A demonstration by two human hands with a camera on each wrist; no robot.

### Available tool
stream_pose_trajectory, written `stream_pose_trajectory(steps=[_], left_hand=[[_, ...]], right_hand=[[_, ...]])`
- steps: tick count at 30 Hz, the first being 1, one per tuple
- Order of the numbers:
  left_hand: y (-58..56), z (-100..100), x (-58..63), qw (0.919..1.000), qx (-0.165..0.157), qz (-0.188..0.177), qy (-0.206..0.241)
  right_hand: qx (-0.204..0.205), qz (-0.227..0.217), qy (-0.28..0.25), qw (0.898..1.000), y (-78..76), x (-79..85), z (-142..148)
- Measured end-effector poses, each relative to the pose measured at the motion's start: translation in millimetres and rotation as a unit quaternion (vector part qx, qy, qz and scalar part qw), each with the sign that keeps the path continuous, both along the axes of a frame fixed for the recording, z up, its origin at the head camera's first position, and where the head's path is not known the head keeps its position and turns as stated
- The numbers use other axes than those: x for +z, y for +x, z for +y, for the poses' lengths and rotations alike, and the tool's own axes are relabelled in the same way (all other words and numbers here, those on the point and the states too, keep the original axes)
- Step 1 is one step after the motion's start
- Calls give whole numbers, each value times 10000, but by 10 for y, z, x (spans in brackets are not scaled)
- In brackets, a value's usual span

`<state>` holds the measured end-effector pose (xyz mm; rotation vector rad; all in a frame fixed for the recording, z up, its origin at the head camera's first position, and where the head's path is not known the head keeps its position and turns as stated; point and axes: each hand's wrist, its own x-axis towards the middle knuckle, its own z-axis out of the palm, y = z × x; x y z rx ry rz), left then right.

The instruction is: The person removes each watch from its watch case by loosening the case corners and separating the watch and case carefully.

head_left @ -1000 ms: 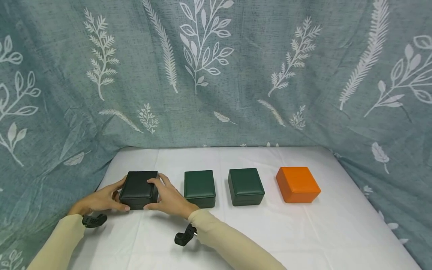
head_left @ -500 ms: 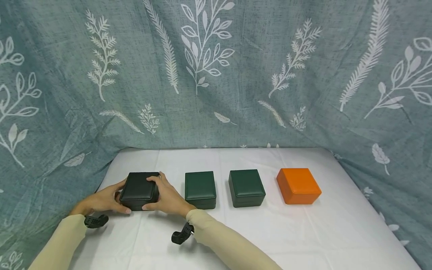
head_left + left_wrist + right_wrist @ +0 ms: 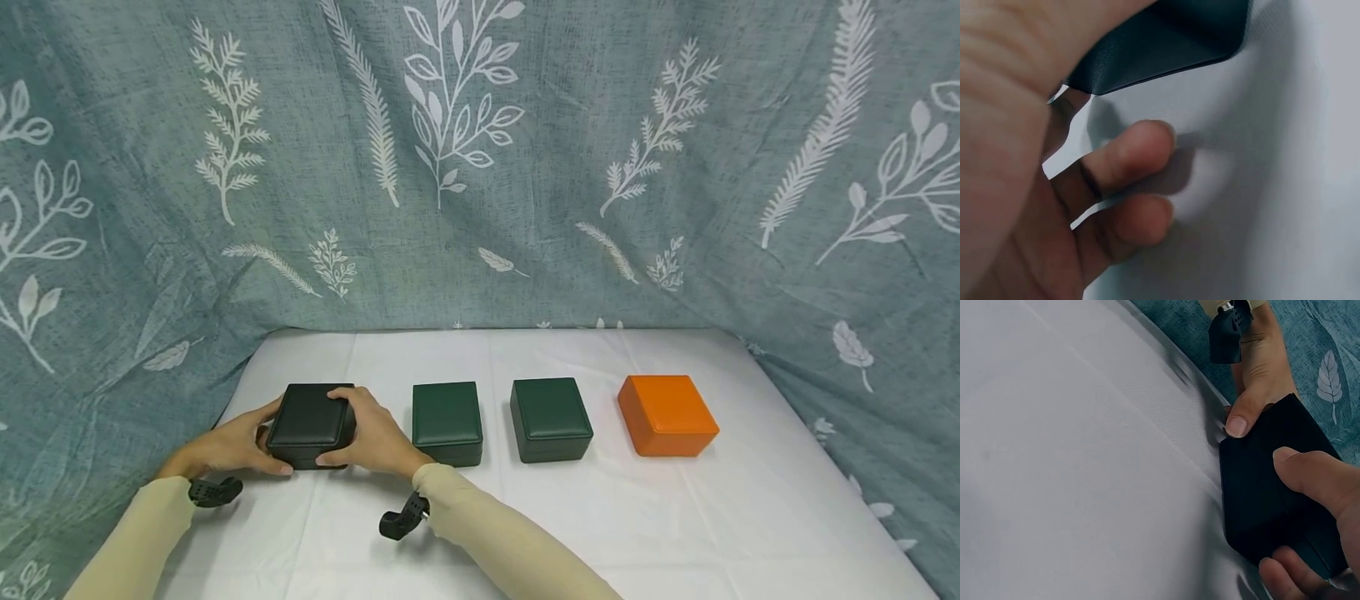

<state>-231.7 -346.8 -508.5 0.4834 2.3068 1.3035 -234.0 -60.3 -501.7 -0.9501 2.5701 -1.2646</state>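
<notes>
A black square box point(image 3: 306, 421) with a padded lid stands at the left of the white-covered table, its lid down. My left hand point(image 3: 234, 443) holds the box's left side, thumb along the near left corner. On the opposite side, my right hand point(image 3: 377, 435) grips it, with the thumb at the front and a finger bent over the lid's right edge. The left wrist view shows a dark lower corner of the black box point(image 3: 1166, 47) and two curled fingers point(image 3: 1141, 153) beneath, apart from it. Both hands meet the box in the right wrist view. Whether its base touches the cloth, I cannot tell.
Two dark green boxes, one nearer point(image 3: 447, 421) and one farther right point(image 3: 551, 417), stand in a row with an orange box point(image 3: 666, 412). A leaf-patterned teal curtain point(image 3: 480, 208) hangs behind the white tablecloth point(image 3: 562, 517) and along its sides.
My right wrist and forearm have shifted slightly left, and its thumb sits a little farther left on the box front. The boxes look still, apart from a small camera shift.
</notes>
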Motion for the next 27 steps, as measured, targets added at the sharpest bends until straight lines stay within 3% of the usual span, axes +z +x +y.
stream_pose_trajectory(steps=[5,13,27], left_hand=[[3,0,-5,10000,36,51,4],[20,10,-8,9993,126,258,-220],[51,28,35,9993,120,227,-279]], right_hand=[[-190,-248,-224,9993,-3,9,-7],[-490,-1208,-752,9886,3,45,-23],[-669,-1839,-1182,9735,-24,117,-15]])
